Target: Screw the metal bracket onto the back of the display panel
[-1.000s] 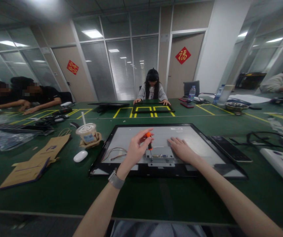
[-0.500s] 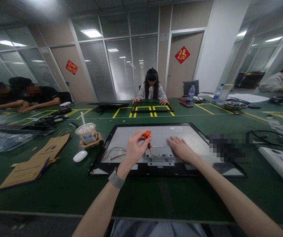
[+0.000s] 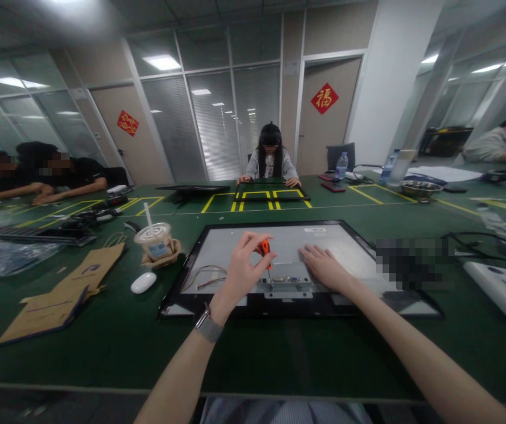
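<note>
Right now, an orange-handled screwdriver [image 3: 264, 247] stands on the back of a face-down monitor [image 3: 230, 247].
The left hand [image 3: 241, 271] pinches its handle between thumb and fingers, tip down on the metal bracket [image 3: 288, 287] near the monitor's near edge, on the green counter [image 3: 102, 335]. The right hand [image 3: 323, 266] lies flat on the panel just beside, fingers loosely spread. A drink cup [image 3: 154, 241] stands left.

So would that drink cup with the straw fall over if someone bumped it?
It might tip: the drink cup stands upright with a tall straw on top. The brown paper holder around its base probably steadies it. It looks plastic and lidded, so likely light, not breakable.
</note>
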`<act>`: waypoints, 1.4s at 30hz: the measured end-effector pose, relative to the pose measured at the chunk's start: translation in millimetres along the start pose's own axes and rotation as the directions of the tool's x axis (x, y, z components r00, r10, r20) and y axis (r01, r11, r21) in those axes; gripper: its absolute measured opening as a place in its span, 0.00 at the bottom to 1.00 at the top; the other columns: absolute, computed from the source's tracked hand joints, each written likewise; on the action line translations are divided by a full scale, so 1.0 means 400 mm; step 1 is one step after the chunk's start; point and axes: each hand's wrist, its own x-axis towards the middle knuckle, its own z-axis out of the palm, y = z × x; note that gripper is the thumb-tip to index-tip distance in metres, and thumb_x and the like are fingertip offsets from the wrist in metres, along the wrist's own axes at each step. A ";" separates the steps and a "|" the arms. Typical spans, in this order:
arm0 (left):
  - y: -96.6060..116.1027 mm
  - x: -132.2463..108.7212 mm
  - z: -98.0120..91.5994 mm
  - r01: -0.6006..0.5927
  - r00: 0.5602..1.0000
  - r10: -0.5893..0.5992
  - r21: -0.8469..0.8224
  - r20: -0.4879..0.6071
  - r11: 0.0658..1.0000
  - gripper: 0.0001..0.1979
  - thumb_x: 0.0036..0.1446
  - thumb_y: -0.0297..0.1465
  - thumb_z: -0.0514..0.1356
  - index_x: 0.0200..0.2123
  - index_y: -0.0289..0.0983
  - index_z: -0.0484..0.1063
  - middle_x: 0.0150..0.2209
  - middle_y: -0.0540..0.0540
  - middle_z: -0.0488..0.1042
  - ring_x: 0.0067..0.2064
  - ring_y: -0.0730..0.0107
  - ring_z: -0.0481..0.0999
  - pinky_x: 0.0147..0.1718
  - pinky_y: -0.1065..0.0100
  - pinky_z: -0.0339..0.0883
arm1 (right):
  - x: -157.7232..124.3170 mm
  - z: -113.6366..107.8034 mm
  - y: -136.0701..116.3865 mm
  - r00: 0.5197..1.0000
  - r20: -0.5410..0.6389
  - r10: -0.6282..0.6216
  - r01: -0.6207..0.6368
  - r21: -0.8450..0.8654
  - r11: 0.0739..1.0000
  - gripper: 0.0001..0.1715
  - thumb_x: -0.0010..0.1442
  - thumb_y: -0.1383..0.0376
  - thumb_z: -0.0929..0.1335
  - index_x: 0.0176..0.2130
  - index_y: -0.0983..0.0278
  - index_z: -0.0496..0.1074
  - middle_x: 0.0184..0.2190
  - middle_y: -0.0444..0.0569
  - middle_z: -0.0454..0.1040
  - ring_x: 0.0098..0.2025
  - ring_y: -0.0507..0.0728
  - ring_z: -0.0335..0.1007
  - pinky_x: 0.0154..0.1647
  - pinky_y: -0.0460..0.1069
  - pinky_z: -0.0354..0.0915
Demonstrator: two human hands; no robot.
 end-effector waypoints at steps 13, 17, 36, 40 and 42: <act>-0.003 -0.005 0.004 -0.051 0.997 0.049 0.027 0.067 0.998 0.14 0.59 0.29 0.58 0.50 0.40 0.68 0.45 0.44 0.68 0.43 0.67 0.73 0.45 0.63 0.71 | 0.002 0.002 0.000 1.000 0.005 0.005 -0.005 -0.013 1.000 0.28 0.67 0.67 0.53 0.64 0.67 0.56 0.64 0.61 0.57 0.63 0.70 0.54 0.57 0.67 0.57; -0.002 0.001 0.001 0.088 0.986 -0.060 -0.175 0.156 0.981 0.16 0.62 0.28 0.53 0.53 0.40 0.66 0.46 0.43 0.69 0.41 0.70 0.75 0.39 0.68 0.73 | 0.001 0.000 0.000 1.000 0.013 0.005 -0.005 0.000 1.000 0.28 0.68 0.66 0.52 0.64 0.67 0.55 0.64 0.61 0.57 0.63 0.70 0.53 0.57 0.67 0.56; -0.003 0.004 -0.003 -0.049 0.992 0.042 0.055 0.122 0.997 0.17 0.58 0.27 0.58 0.52 0.41 0.67 0.41 0.46 0.67 0.42 0.68 0.72 0.45 0.61 0.71 | -0.004 -0.007 -0.001 1.000 -0.002 -0.013 0.013 0.023 1.000 0.28 0.67 0.67 0.52 0.63 0.66 0.56 0.64 0.62 0.57 0.63 0.69 0.53 0.56 0.67 0.56; -0.006 0.002 -0.001 0.029 0.978 -0.009 -0.092 0.207 0.995 0.23 0.60 0.24 0.53 0.59 0.41 0.59 0.47 0.42 0.69 0.43 0.69 0.74 0.41 0.65 0.74 | -0.002 -0.004 0.001 1.000 0.008 -0.008 0.008 0.026 1.000 0.28 0.67 0.66 0.52 0.64 0.66 0.56 0.64 0.62 0.57 0.63 0.69 0.53 0.57 0.66 0.56; -0.009 0.000 0.001 0.021 0.986 -0.014 -0.041 0.169 0.999 0.22 0.59 0.25 0.56 0.57 0.42 0.62 0.44 0.45 0.69 0.39 0.71 0.74 0.40 0.66 0.74 | -0.001 -0.003 0.000 1.000 0.007 -0.008 0.007 0.018 1.000 0.27 0.67 0.67 0.53 0.64 0.66 0.56 0.64 0.62 0.57 0.64 0.69 0.53 0.57 0.66 0.56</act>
